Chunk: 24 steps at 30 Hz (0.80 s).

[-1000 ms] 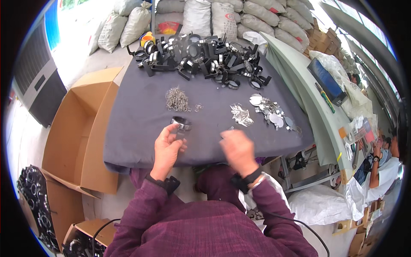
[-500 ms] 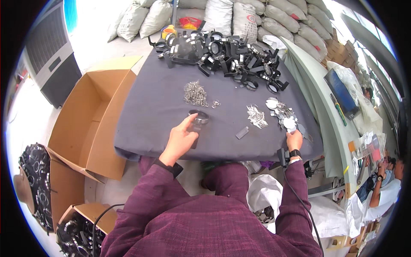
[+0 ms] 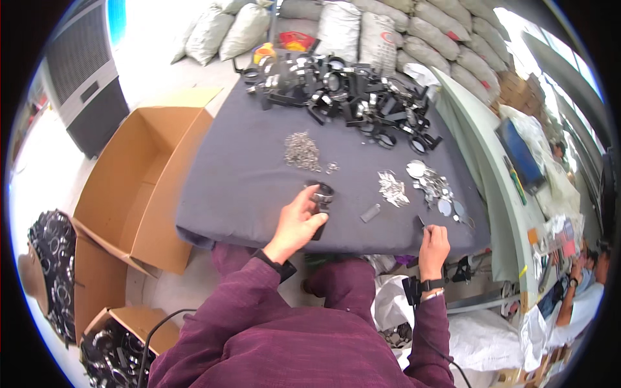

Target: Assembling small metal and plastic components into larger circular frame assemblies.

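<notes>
Right hand [image 3: 435,249] has drawn back from the disc pile [image 3: 435,187], now at its twelve o'clock, its fingers pinching a thin piece [image 3: 422,222]; left hand [image 3: 296,231] grasps the black ring [image 3: 325,196] at its one o'clock.

This was a workshop or small factory. Black rings [image 3: 336,81] lay heaped at the far edge of a cloth-covered table [image 3: 242,181], with small metal parts [image 3: 302,152] piled nearer its front edge. Stuffed sacks [image 3: 377,44] stood stacked beyond the far edge, open cardboard boxes [image 3: 169,207] past the left edge, and another person [image 3: 569,304] beyond the right edge.
</notes>
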Each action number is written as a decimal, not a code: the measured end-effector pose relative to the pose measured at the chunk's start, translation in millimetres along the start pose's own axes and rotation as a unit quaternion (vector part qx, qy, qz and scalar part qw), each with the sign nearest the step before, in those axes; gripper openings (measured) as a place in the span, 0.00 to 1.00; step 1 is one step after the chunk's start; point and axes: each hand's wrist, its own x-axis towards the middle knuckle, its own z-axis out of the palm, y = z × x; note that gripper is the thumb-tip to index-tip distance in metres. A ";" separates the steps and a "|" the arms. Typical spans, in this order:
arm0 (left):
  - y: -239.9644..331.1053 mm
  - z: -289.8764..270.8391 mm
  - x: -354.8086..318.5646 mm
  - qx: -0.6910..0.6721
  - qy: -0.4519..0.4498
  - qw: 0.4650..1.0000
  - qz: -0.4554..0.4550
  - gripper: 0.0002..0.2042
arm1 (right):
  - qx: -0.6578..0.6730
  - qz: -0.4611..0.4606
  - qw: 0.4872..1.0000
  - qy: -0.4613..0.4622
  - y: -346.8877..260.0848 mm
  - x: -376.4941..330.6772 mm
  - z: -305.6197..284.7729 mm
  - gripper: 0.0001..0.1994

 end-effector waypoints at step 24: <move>15.2 -9.4 -4.2 0.095 -0.040 0.995 -0.013 0.37 | 0.296 -0.225 0.922 -0.107 -198.1 47.2 69.0 0.06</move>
